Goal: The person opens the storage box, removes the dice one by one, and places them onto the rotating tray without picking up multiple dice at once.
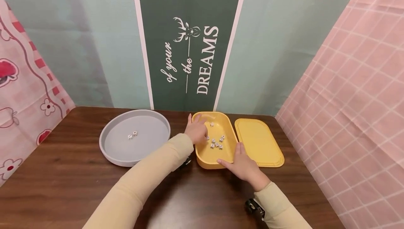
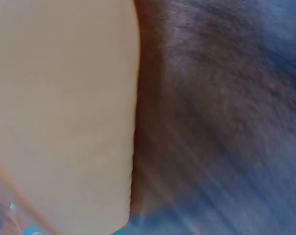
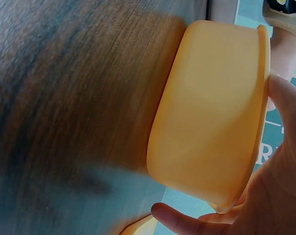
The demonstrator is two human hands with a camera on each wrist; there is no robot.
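Note:
A yellow box (image 1: 205,164) stands on the table with several white dice (image 1: 216,145) on its floor. My left hand (image 1: 195,130) reaches over the box's left rim, some fingers spread; its lower fingertips are hidden near a die (image 1: 207,138), and I cannot tell whether they pinch one. At the near right corner my right hand (image 1: 243,164) holds the box, the thumb over the rim and the fingers along the side. The right wrist view shows that thumb (image 3: 285,95) on the rim. In the left wrist view a sleeve (image 2: 60,107) blocks the hand.
To the left sits a round grey tray (image 1: 110,157) with two dice (image 1: 132,135) in it. A flat yellow lid (image 1: 260,143) lies just right of the box. A printed cloth (image 1: 195,46) hangs behind the dark wooden table (image 1: 63,173), with pink cloths (image 1: 356,81) at the sides.

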